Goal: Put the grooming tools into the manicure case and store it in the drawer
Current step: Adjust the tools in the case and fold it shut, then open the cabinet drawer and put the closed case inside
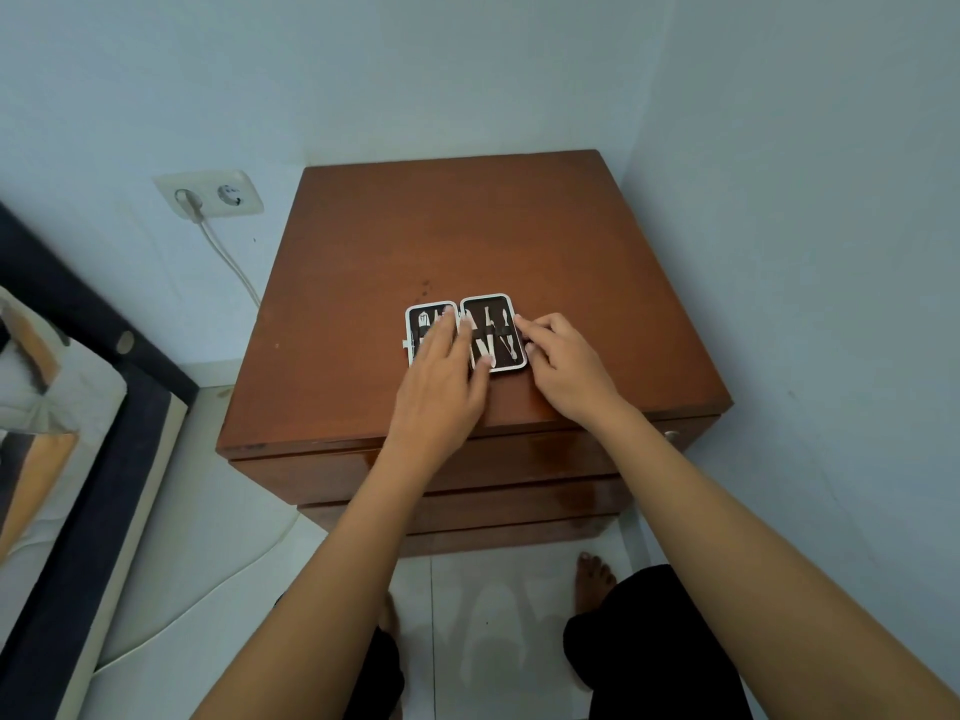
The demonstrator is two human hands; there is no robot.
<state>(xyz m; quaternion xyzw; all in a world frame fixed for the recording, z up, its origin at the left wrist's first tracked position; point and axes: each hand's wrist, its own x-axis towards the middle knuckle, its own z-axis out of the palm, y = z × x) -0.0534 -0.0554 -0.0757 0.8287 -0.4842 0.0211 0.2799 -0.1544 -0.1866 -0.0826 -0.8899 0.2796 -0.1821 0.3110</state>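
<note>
A home bedroom: wooden bedside drawer chest (415,241) beside a mattress (47,407), wall socket (218,194), tiled floor (493,615).

Left half of the open manicure case (491,311) largely covered by the left hand (441,387), grooming tools (488,350) inside too small to identify, case's right edge under the right hand (563,368) fingertips.

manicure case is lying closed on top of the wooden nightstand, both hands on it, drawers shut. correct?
Not quite. The manicure case lies open, both halves flat with tools strapped inside, as the head view shows. The rest holds: it is on the wooden nightstand, the left hand and right hand are on it, and the drawers are shut.
</note>
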